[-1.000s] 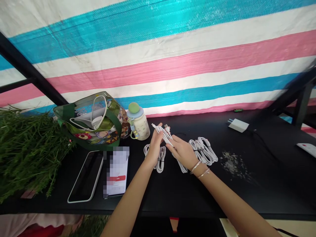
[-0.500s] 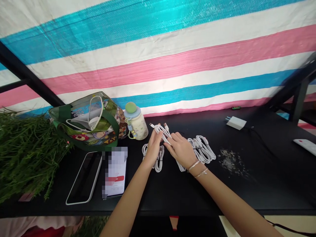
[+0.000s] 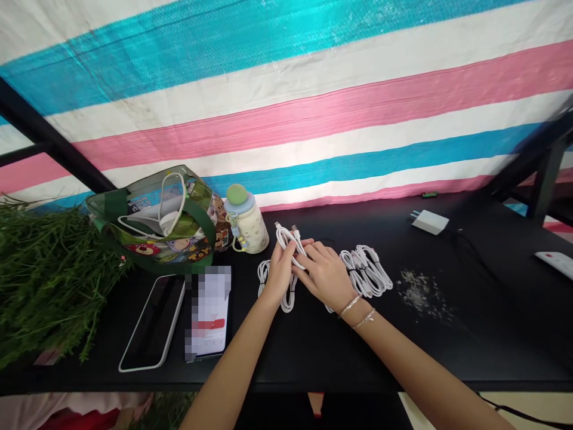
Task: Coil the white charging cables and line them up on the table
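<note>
**Two hands close on a looped white cable at a black table's edge of bundles**

Both hands are together near the middle of the black table point(image 3: 487, 340), the fingers of each nearly meeting. The left hand point(image 3: 280, 276) and the right hand point(image 3: 326, 277) are closed around a looped white charging cable point(image 3: 287, 240), which sits between them with the right fingers lying across it. Its two connector ends point(image 3: 285, 228) poke up and away from the person, just past the fingertips.

A second white cable coil point(image 3: 274, 285) lies under and beside the left hand, and a third, larger bundle of white cable point(image 3: 366, 272) lies just right of the right hand. A thin bracelet point(image 3: 349, 306) circles the right wrist.

To the left are a smartphone in a white case point(image 3: 152, 322) and a pixelated device screen point(image 3: 209, 310), lying side by side. Behind them stand a clear patterned tote bag point(image 3: 152, 224) and a cream bottle with a green lid point(image 3: 244, 224). A heap of green stalks point(image 3: 49, 280) spills in from the left edge. To the right are a white plug charger point(image 3: 430, 222) and a scatter of pale debris point(image 3: 421, 295). A pink, blue and white striped tarp point(image 3: 286, 119) hangs behind the table.
</note>
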Tool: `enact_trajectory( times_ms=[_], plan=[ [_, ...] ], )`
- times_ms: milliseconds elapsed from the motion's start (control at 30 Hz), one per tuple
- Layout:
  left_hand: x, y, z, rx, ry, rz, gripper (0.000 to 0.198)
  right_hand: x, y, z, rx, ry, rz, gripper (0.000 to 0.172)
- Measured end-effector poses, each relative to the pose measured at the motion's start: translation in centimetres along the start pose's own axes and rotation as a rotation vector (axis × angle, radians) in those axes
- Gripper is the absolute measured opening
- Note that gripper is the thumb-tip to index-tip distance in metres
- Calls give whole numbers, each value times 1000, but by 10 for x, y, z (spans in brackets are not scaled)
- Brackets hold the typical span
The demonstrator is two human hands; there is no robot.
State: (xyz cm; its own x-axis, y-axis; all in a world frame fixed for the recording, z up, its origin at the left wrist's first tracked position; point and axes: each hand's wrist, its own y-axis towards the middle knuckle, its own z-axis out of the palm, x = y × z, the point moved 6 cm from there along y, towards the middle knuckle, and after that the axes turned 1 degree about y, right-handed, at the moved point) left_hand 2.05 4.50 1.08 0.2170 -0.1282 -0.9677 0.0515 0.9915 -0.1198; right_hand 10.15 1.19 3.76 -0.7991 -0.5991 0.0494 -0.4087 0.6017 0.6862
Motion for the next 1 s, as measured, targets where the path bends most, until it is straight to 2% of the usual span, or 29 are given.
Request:
enact_trajectory(
  times_ms=[200,333,433,533,600,733,867,933,1000],
  plan=[
    [0,2,-4,-71,-104,-16,30,-6,1,-12,-59,255,129,27],
    [0,4,-8,-118,-34,-56,28,-26,-2,-17,-123,459,351,24],
    [-1,3,-1,-2,105,-15,32,-46,-5,-16,-190,578,526,20],
    [-3,-2,9,172,249,72,34,-55,-6,-12,-178,720,612,20],
    [-2,-5,14,252,357,104,33,-54,-4,-9,-141,788,625,22],
    [-4,-10,17,311,570,145,30,-45,-2,-8,-72,822,612,21],
    [-3,-13,21,388,657,139,34,-38,-3,-1,52,956,661,21],
    [-2,-14,23,423,665,127,34,-38,-2,-2,50,940,657,22],
    [-2,-15,25,450,724,122,32,-40,-1,-7,-6,805,610,22]
  ],
)
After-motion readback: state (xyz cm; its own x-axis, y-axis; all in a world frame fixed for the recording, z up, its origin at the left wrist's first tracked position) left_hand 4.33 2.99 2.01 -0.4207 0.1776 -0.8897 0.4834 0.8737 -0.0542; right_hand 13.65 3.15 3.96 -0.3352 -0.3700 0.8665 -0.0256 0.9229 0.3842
